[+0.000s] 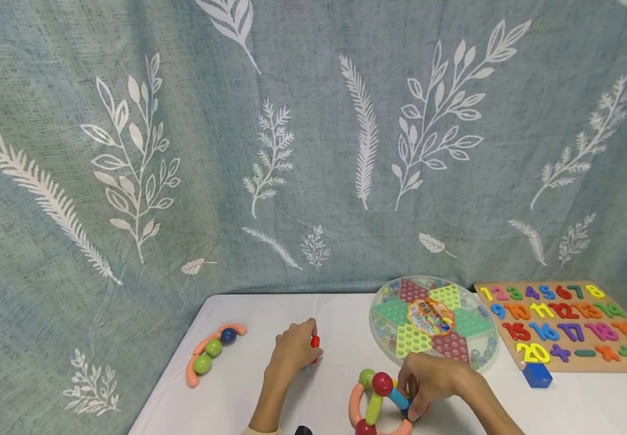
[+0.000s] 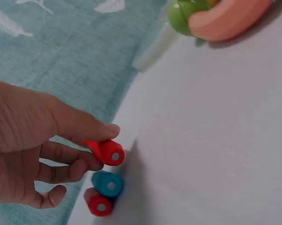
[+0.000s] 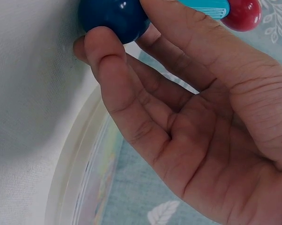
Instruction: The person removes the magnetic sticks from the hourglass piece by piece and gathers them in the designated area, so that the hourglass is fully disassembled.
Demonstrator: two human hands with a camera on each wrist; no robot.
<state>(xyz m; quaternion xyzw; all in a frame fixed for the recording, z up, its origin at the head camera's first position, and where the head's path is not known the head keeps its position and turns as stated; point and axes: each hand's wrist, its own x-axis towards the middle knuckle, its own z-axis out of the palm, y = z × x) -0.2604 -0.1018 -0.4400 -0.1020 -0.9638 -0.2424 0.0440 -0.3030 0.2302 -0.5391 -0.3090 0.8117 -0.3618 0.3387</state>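
Ball-and-rod frame [image 1: 374, 409] on the white table [image 1: 340, 317] looks part-built to me: red-topped peak's up, two rods [image 2: 108, 183] lie loose. My right hand [image 1: 435, 380] pinches its dark-blue ball [image 3: 115, 18]; my left hand [image 1: 295, 345] pinches a red rod [image 2: 111, 153].

A white-covered tabletop [image 1: 346, 320] holds an array of colourful toys: at left, a curved chain of coral pieces with green and blue balls [image 1: 213, 348]; toward the middle, a teal rod [image 2: 108, 183] beside a red rod [image 2: 99, 202]; nearer the front, a ball-and-rod frame [image 1: 374, 409]; behind it, a round star-patterned game board [image 1: 432, 317]; at right, a wooden number board [image 1: 585, 364] with a blue cube [image 1: 537, 376] at its front edge.
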